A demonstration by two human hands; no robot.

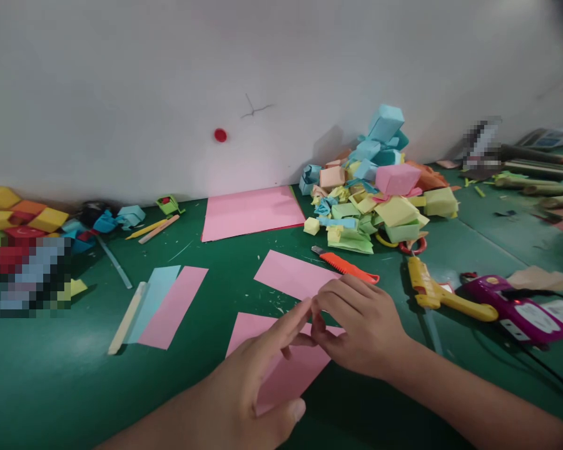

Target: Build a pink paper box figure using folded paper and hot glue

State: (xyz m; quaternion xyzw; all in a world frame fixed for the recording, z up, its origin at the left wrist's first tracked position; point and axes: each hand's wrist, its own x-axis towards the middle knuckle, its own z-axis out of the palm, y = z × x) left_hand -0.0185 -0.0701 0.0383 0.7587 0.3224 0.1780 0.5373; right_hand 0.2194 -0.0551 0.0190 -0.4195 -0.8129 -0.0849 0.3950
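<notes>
My left hand is open above a pink paper sheet, its fingers stretched out and its thumb apart. At its fingertips, my right hand is closed in a pinch; whatever may lie between those fingers is hidden. Part of the pink sheet is covered by both hands. Just beyond them lies a pink paper strip, partly behind my right hand. An orange box cutter rests beside that strip, with its blade end pointing left.
Blue and pink strips and a wooden stick lie left. A pink paper stack and a folded-paper pile stand by the wall. Right are a yellow glue gun and a corded purple device.
</notes>
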